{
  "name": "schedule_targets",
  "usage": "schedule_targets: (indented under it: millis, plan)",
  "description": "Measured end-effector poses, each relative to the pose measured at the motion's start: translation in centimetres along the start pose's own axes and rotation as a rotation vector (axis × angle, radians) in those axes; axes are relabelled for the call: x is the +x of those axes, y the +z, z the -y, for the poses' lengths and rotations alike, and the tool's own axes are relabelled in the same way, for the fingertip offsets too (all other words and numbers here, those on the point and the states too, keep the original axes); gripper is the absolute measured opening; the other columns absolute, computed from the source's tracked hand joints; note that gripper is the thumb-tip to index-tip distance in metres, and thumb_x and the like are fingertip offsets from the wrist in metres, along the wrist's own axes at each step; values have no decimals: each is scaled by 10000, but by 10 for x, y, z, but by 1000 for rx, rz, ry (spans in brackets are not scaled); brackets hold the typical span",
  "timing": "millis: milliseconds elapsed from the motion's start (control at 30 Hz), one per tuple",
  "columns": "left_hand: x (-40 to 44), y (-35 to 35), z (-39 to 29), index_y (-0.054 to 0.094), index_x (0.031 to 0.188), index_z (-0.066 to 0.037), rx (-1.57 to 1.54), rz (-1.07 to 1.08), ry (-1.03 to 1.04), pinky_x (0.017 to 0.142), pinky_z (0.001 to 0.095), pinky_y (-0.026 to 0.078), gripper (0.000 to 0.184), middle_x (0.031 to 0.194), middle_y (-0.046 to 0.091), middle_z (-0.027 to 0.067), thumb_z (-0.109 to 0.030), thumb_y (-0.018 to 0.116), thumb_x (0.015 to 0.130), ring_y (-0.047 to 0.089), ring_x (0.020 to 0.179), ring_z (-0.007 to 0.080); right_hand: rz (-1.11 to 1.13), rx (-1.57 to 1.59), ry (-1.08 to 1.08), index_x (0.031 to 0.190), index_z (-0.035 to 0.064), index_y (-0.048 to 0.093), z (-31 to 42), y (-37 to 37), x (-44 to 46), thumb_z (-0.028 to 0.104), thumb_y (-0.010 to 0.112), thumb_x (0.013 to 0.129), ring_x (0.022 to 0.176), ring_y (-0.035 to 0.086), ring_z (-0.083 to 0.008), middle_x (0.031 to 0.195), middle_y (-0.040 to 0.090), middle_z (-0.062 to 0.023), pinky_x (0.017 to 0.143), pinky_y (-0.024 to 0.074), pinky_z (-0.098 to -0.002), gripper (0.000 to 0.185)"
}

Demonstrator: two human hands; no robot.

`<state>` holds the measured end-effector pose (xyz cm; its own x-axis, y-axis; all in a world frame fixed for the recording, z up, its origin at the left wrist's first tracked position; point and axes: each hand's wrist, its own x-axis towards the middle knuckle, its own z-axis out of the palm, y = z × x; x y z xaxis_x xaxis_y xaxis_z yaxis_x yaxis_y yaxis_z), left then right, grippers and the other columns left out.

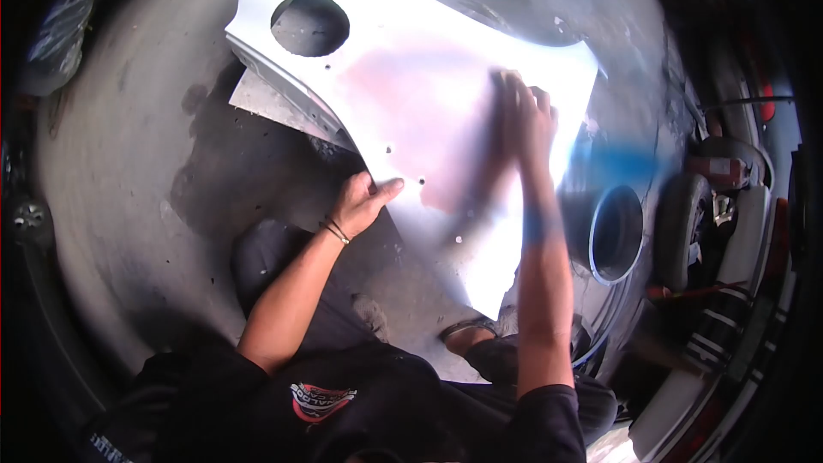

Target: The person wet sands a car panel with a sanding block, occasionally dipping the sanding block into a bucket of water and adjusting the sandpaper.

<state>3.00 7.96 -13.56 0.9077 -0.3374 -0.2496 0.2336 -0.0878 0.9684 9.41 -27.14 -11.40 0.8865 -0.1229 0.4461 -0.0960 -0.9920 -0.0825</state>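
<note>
A white car body panel lies tilted in front of me, with a large round hole near its far left end and several small holes. A pinkish patch covers its middle. My left hand grips the panel's near left edge, thumb on top and fingers curled under. On the right part of the panel, my right hand presses down with bent fingers. Something small and pale shows at its fingertips, too blurred to name. The hand's shadow falls across the pink patch.
A dark round bucket stands right of the panel, with a blue hose near it. Car parts crowd the right side. A flat board shows under the panel. Dark wet stains mark the concrete floor.
</note>
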Motion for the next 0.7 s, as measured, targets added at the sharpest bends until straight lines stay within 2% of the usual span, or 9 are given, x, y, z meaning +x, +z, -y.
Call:
schedule_targets:
  millis: [167, 233, 300, 367, 500, 533, 633, 667, 700]
  plan:
    - [2, 55, 7, 700, 997, 72, -189, -521, 94, 800, 347, 500, 593, 839, 668, 76, -492, 570, 1124, 567, 824, 146, -7, 89, -407, 1479, 134, 614, -9, -62, -39, 147, 582, 1042, 1184, 654, -325, 1292, 694, -135, 939, 519, -467, 439]
    - [9, 69, 12, 673, 987, 79, 100, -773, 245, 823, 347, 490, 619, 867, 646, 101, -508, 540, 1131, 549, 856, 170, -80, 184, -443, 1501, 115, 585, -35, -46, -38, 156, 609, 1025, 1180, 646, -321, 1252, 674, -157, 951, 510, -483, 479]
    - [4, 64, 11, 686, 1077, 116, -12, -652, 85, 888, 346, 491, 655, 966, 689, 128, -515, 521, 1134, 586, 933, 199, -54, 131, -560, 1527, 141, 566, -62, -17, -6, 158, 595, 1037, 1228, 622, -307, 1310, 667, -133, 990, 492, -489, 491]
    - [14, 59, 25, 682, 1173, 148, -67, -631, 12, 940, 339, 488, 674, 1067, 717, 165, -508, 530, 1131, 605, 1003, 213, 160, 100, -262, 1485, 181, 627, -58, 0, 42, 208, 612, 1037, 1290, 580, -275, 1330, 671, -83, 1043, 459, -452, 449]
    - [26, 50, 59, 632, 1343, 158, -175, -687, 39, 1089, 358, 465, 739, 1320, 714, 263, -537, 527, 1115, 654, 1277, 296, 19, 453, -695, 1426, 141, 673, -93, 1, 54, 195, 645, 1017, 1252, 589, -273, 1305, 676, -90, 1031, 475, -468, 414]
    - [20, 56, 40, 604, 1404, 143, -140, -687, -23, 1152, 368, 433, 777, 1429, 665, 280, -569, 512, 1106, 606, 1389, 327, 175, 581, -680, 1438, 126, 661, -107, 2, 46, 190, 667, 1009, 1227, 591, -316, 1291, 673, -127, 1016, 490, -474, 434]
    - [21, 58, 29, 588, 1416, 145, -115, -698, -63, 1150, 363, 429, 826, 1439, 659, 278, -611, 490, 1096, 601, 1393, 319, 278, 472, -633, 1477, 71, 616, -116, -64, 39, 140, 597, 1058, 1222, 580, -375, 1324, 640, -197, 1070, 480, -499, 425]
    - [22, 61, 26, 678, 1277, 117, -16, -775, -32, 1043, 364, 485, 816, 1225, 738, 274, -649, 473, 1084, 688, 1199, 296, 229, 459, -613, 1483, 67, 608, -108, -80, 54, 134, 584, 1070, 1225, 586, -382, 1338, 638, -197, 1073, 483, -499, 420]
    - [21, 59, 30, 678, 1277, 117, -27, -809, -41, 1043, 364, 485, 816, 1225, 738, 274, -649, 473, 1084, 688, 1199, 296, 180, 443, -598, 1490, 63, 601, -102, -89, 66, 129, 571, 1081, 1227, 592, -388, 1352, 637, -198, 1077, 487, -498, 415]
